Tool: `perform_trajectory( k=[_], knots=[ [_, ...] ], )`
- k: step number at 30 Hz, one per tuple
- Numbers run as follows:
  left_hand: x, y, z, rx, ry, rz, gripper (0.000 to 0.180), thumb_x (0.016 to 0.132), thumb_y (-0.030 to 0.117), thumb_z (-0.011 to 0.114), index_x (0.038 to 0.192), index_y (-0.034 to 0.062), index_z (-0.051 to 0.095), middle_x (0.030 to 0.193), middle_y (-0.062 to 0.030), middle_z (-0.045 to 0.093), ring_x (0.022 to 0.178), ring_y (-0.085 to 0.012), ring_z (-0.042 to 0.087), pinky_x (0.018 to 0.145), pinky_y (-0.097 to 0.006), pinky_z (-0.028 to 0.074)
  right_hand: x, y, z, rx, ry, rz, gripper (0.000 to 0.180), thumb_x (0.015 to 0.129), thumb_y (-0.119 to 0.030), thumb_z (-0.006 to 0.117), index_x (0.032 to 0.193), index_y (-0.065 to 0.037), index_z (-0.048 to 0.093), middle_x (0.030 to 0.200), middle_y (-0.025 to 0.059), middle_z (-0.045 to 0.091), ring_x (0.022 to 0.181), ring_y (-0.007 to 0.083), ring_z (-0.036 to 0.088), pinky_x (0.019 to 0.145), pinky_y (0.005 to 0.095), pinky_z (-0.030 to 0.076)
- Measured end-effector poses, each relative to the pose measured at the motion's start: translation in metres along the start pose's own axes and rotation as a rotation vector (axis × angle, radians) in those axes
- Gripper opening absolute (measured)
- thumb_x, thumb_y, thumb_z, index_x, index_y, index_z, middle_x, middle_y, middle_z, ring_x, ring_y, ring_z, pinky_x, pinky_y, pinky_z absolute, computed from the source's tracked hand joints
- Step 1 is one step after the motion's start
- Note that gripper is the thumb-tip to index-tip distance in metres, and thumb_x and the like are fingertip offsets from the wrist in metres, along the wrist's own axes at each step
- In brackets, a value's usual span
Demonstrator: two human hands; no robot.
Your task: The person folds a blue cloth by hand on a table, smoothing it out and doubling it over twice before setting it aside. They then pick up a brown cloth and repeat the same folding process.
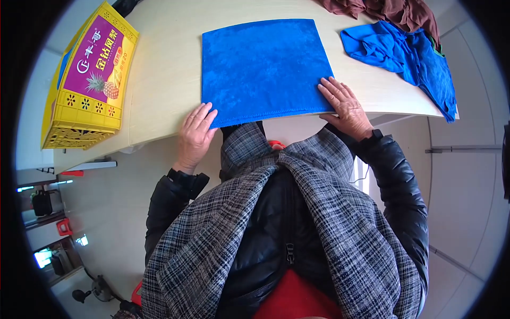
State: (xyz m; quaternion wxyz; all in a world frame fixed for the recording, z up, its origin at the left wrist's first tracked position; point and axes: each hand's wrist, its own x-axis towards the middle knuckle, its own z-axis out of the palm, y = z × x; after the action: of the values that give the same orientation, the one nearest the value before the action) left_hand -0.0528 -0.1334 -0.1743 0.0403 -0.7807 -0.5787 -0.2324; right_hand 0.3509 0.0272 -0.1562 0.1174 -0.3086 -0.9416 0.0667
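A flat, squarish blue cloth (265, 69) lies smooth on the pale table, its stitched near edge along the table's front edge. At its near left corner rests my left hand (196, 133), fingers stretched out over the cloth's edge. My right hand (348, 109) is at the near right corner; its fingers lie extended on the side edge and its thumb is by the front edge. Neither hand is closed round the cloth. Whether there are more layers beneath the top one cannot be seen.
A yellow and purple crate (90, 80) stands at the table's left end. Crumpled blue cloth (404, 58) lies to the right, partly over the table edge, with brown cloth (398, 13) behind it. White cabinets (462, 138) stand beyond the right side of the table (164, 64).
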Motion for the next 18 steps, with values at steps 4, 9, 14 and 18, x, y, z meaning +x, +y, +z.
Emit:
perform_trajectory(
  k=[4, 9, 14, 18],
  knots=[
    [0.000, 0.005, -0.007, -0.046, 0.144, 0.016, 0.034, 0.074, -0.004, 0.072, 0.108, 0.0030, 0.070, 0.121, -0.0119, 0.068, 0.113, -0.0314, 0.063, 0.097, -0.041, 0.048, -0.007, -0.005, 0.003, 0.062, 0.067, -0.015, 0.074, 0.077, -0.005, 0.072, 0.147, -0.009, 0.047, 0.156, 0.0138, 0.041, 0.147, 0.0337, 0.034, 0.119, 0.0468, 0.031],
    [-0.002, 0.012, -0.047, -0.159, 0.083, 0.006, 0.024, 0.075, -0.005, 0.071, 0.097, 0.0017, 0.069, 0.105, -0.0105, 0.071, 0.099, -0.0294, 0.065, 0.090, -0.039, 0.050, -0.019, -0.021, -0.023, 0.206, 0.034, 0.019, 0.048, 0.083, -0.001, 0.066, 0.130, -0.004, 0.061, 0.138, 0.0134, 0.059, 0.131, 0.0326, 0.053, 0.110, 0.0396, 0.043],
    [0.024, 0.002, -0.088, -0.362, -0.001, -0.129, 0.016, 0.078, 0.000, 0.074, 0.093, 0.0020, 0.068, 0.094, -0.0099, 0.069, 0.090, -0.0255, 0.066, 0.087, -0.035, 0.049, 0.001, -0.016, -0.079, 0.577, -0.205, 0.175, 0.028, 0.090, -0.004, 0.064, 0.117, 0.000, 0.067, 0.108, 0.0129, 0.071, 0.101, 0.0215, 0.067, 0.093, 0.0317, 0.051],
    [0.067, -0.034, -0.086, -0.484, 0.017, -0.315, 0.011, 0.084, 0.003, 0.073, 0.092, -0.0009, 0.066, 0.088, -0.0061, 0.068, 0.084, -0.0166, 0.063, 0.080, -0.029, 0.049, 0.058, 0.027, -0.080, 0.752, -0.266, 0.357, 0.020, 0.095, -0.011, 0.065, 0.109, 0.002, 0.068, 0.085, 0.0082, 0.068, 0.081, 0.0102, 0.060, 0.079, 0.0289, 0.051]
  ],
)
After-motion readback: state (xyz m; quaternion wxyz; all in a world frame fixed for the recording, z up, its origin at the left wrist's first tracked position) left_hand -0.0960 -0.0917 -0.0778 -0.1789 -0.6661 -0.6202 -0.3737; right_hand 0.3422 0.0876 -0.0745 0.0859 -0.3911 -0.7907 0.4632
